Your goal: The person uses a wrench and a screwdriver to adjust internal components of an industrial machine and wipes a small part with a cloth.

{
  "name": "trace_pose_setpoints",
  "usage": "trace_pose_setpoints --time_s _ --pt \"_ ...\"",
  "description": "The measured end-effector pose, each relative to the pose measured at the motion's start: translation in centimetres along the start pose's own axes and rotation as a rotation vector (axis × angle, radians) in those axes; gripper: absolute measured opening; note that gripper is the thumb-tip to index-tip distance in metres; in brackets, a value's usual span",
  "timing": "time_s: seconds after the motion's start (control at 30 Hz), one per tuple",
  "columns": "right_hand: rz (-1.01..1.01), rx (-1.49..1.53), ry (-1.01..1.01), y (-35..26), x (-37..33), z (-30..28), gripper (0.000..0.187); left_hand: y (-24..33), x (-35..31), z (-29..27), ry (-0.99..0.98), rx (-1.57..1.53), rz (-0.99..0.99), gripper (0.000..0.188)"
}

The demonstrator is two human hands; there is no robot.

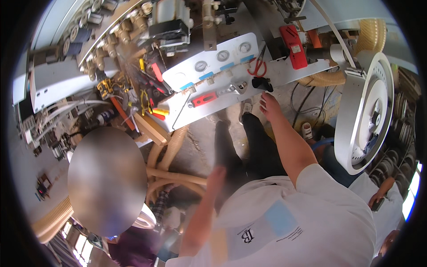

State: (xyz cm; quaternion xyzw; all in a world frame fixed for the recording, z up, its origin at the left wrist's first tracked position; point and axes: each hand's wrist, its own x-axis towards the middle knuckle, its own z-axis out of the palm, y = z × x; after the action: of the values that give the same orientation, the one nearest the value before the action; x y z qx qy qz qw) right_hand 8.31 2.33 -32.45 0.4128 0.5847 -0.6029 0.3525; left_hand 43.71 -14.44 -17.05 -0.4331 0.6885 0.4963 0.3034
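Observation:
My right hand [269, 106] is at the front edge of a light metal shelf [209, 111], its fingers a little apart with nothing seen in them. Just beyond its fingertips lies a small black object [262, 83] whose kind I cannot make out. To the left rests an adjustable wrench [205, 99] with a red handle. Red-handled scissors [259, 66] lie farther back, and a red flat box-shaped thing [293, 47] is to the right of them. My left hand [217, 178] hangs low by my left thigh, smeared by motion, so its fingers do not show clearly.
A white panel with round gauges [213, 62] stands on the shelf. Pliers, screwdrivers and a yellow drill [105, 85] crowd the left. Ribbed hoses [175, 147] run below. A large white wheel [367, 113] stands at right. Other people are at the lower left and right.

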Motion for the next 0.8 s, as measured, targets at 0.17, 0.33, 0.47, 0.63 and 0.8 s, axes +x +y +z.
trace_pose_setpoints --time_s 0.17,0.33,0.47,0.63,0.8 --pt "-0.079 0.223 0.269 0.4 3.6 2.2 0.041 -2.7 0.9 -2.8 0.003 0.043 0.040 0.031" --pt "-0.389 0.133 0.475 2.5 10.2 0.0 0.045 -1.7 0.7 -4.9 0.007 0.194 0.094 0.031" --pt "-0.168 0.218 0.234 1.2 10.5 0.7 0.029 -1.9 0.0 -4.7 -0.033 0.120 -0.019 0.033" --pt "-0.111 0.067 0.253 0.2 13.7 -1.0 0.038 -5.2 0.8 -3.9 0.085 0.048 0.073 0.031" --pt "-0.166 0.135 0.341 -0.9 12.3 -0.8 0.028 -5.7 -0.9 -2.5 0.185 -0.091 0.019 0.030"
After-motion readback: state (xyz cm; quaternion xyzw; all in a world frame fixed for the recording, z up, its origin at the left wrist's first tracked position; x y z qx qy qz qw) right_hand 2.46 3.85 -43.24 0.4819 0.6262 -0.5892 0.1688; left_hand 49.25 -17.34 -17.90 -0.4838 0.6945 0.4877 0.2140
